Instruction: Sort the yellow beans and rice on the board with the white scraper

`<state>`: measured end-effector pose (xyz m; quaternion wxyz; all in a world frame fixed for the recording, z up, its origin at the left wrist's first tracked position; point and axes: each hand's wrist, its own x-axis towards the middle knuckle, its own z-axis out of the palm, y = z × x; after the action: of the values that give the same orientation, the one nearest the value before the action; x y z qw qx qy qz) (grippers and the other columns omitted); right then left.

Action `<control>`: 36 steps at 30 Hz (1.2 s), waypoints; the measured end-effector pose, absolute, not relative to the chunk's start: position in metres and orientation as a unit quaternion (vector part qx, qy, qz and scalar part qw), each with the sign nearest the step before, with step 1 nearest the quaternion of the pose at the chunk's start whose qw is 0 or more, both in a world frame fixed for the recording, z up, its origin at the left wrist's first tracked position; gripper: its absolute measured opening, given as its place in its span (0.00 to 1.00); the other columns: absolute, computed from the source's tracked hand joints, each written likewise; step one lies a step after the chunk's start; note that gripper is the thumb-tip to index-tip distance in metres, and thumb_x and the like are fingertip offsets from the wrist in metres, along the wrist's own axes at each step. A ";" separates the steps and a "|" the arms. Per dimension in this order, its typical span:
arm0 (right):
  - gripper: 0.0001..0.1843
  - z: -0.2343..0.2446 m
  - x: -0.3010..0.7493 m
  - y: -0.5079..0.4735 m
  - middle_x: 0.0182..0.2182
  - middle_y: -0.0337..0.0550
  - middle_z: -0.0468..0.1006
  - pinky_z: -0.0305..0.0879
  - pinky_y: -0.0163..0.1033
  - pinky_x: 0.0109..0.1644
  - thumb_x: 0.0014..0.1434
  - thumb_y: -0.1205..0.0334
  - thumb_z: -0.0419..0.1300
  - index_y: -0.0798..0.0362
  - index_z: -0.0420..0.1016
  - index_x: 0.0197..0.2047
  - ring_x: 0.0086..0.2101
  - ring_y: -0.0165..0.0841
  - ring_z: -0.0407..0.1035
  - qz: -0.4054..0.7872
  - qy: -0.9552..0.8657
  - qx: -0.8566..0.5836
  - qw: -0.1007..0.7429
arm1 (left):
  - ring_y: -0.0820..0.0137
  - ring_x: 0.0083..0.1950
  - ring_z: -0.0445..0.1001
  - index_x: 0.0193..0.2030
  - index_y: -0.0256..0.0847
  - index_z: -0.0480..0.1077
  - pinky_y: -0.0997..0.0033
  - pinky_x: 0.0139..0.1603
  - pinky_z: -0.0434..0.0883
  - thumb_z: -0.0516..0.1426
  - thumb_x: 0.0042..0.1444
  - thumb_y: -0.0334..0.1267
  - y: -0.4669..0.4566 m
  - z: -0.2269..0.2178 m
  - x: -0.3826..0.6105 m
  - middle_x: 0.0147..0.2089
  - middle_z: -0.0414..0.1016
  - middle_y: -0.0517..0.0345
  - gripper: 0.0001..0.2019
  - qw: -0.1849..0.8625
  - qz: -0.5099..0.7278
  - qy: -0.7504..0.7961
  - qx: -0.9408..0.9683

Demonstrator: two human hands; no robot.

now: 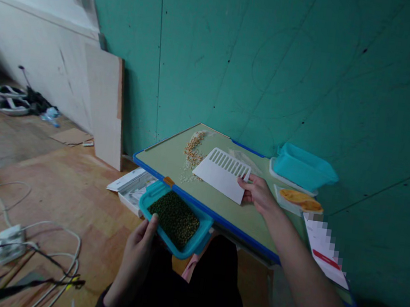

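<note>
My left hand [143, 238] grips the near left rim of a blue plastic container [199, 241], thumb on top. Small dark green beans [174, 217] fill its bottom, paler ones toward the right end. The container is at the table's front edge, below the tabletop. My right hand [257, 193] pinches the right end of a white flat plastic board [217, 175] with a row of slots along its far side. This board is over the green tabletop [166, 161]. Just left of it lies a scattered heap of orange and whitish grains [193, 152].
At the table's back right stands another blue container [303, 166] on a white lid. Near it lie a bag of orange-yellow contents [300, 200] and a paper sheet [324, 250]. An open white box [132, 189] is below the table. Cables and a power strip [8, 243] cover the floor at left.
</note>
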<state>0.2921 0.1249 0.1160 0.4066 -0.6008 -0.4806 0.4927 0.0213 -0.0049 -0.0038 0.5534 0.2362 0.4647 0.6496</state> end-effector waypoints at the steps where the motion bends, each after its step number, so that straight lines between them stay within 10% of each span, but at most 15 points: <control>1: 0.12 0.116 0.292 0.125 0.26 0.40 0.81 0.70 0.33 0.22 0.55 0.61 0.64 0.54 0.73 0.43 0.23 0.33 0.75 0.495 -0.481 -0.599 0.405 | 0.65 0.27 0.75 0.38 0.40 0.77 0.71 0.24 0.69 0.68 0.47 0.56 -0.005 -0.003 0.021 0.21 0.71 0.63 0.22 0.556 0.647 0.466 0.236; 36: 0.11 0.112 0.280 0.122 0.26 0.40 0.80 0.71 0.33 0.22 0.55 0.60 0.66 0.53 0.72 0.41 0.22 0.33 0.75 0.532 -0.475 -0.583 0.389 | 0.67 0.25 0.72 0.41 0.39 0.78 0.71 0.24 0.67 0.69 0.46 0.58 -0.004 -0.006 0.021 0.22 0.72 0.62 0.25 0.560 0.640 0.474 0.228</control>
<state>0.2797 0.1224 0.1122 0.3895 -0.5830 -0.4749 0.5318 0.0214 -0.0044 -0.0058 0.5602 0.2279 0.4741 0.6399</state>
